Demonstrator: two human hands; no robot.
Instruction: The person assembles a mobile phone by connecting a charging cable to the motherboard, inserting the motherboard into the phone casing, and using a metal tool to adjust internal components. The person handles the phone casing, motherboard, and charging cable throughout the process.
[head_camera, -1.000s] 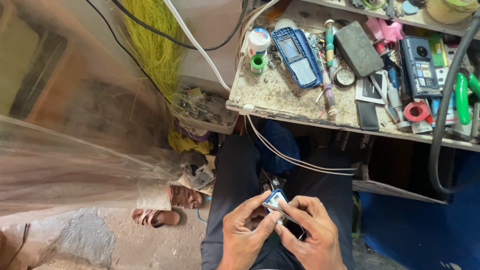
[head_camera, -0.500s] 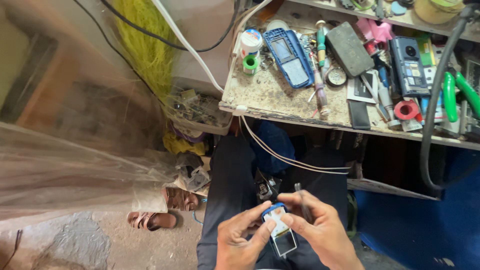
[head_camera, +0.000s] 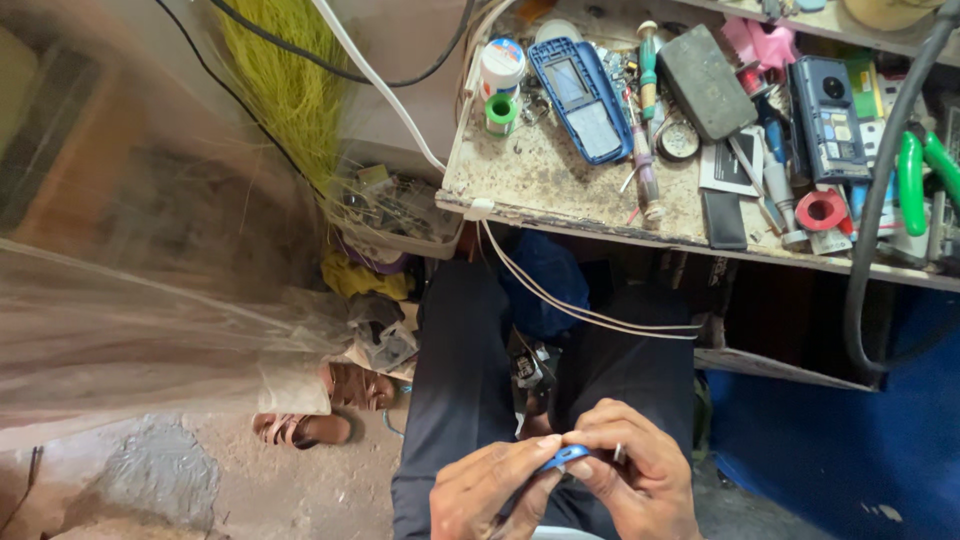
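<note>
Both hands pinched a small blue phone part (head_camera: 563, 459) over the lap, well below the bench (head_camera: 560, 190). The left hand (head_camera: 490, 490) gripped its seven-o'clock end, the right hand (head_camera: 640, 480) its two-o'clock end, equally near; its long axis ran between those.

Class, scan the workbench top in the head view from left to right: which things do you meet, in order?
Green tape roll → blue phone shell → grey rectangular block → dark blue handset → green-handled pliers.
</note>
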